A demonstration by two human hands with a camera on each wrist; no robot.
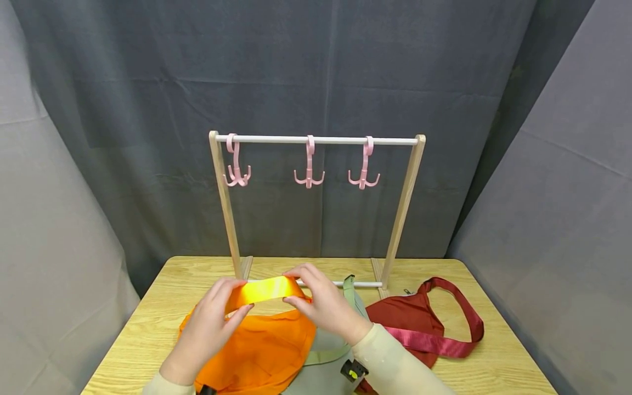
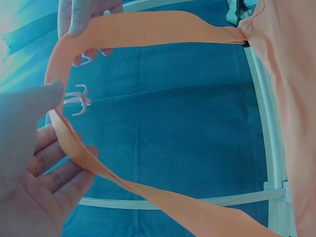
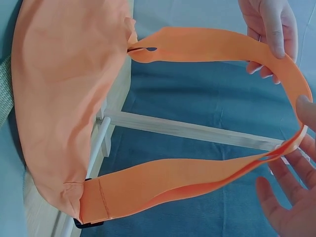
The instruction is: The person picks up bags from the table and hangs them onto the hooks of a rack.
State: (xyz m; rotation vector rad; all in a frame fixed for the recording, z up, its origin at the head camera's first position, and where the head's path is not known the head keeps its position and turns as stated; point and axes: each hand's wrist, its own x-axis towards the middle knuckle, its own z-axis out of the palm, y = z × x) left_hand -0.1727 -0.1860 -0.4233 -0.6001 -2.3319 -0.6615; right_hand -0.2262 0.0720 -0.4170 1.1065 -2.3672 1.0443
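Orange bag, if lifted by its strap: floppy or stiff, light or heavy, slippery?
The orange bag is probably floppy: its cloth creases softly. Likely light, though its contents are hidden: the left hand and right hand just pinch the strap between thumb and fingers. The strap may slip a little, given its satiny shine.

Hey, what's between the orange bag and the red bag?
A grey-green bag lies between the orange bag and the red bag, partly hidden behind the right sleeve; the head view shows it.
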